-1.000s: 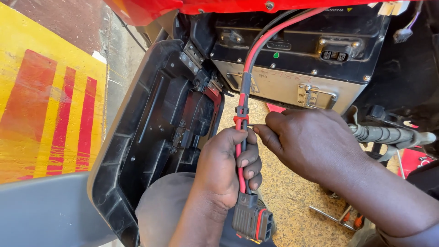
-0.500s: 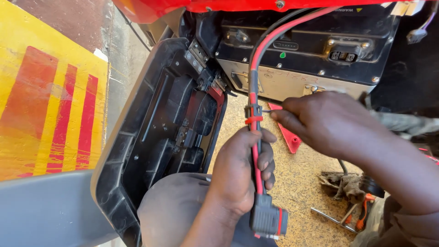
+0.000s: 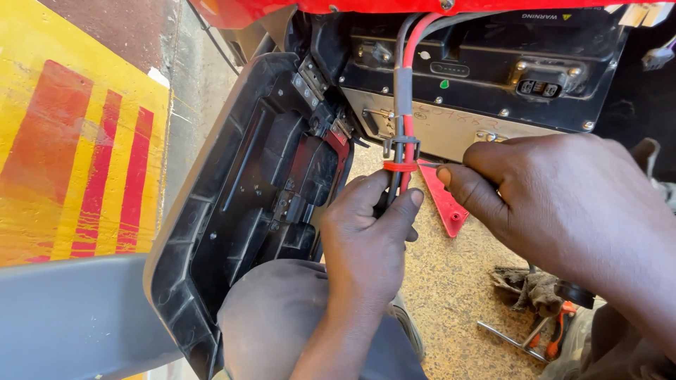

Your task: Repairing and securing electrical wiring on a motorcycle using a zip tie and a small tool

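My left hand (image 3: pixel 370 236) grips a bundle of red and grey cables (image 3: pixel 405 105) that hangs down from a black and silver battery box (image 3: pixel 486 77). A red zip tie (image 3: pixel 400 167) and a grey one wrap the bundle just above my left thumb. My right hand (image 3: pixel 556 204) pinches the thin tail of the red zip tie to the right of the bundle. The connector at the bundle's lower end is hidden behind my left hand.
An open black plastic cover (image 3: pixel 239 197) lies to the left, beside a yellow and red striped panel (image 3: pixel 70 148). A red triangular plastic piece (image 3: pixel 445 200) rests on the speckled floor. Orange-handled pliers (image 3: pixel 556 334), a metal rod (image 3: pixel 510 341) and a rag (image 3: pixel 528 285) lie lower right. My knee (image 3: pixel 282 317) is below.
The view has moved closer. My left hand slid up the bundle to just under the ties, and the black connector has gone out of view. My right hand now pinches the tie's tail.
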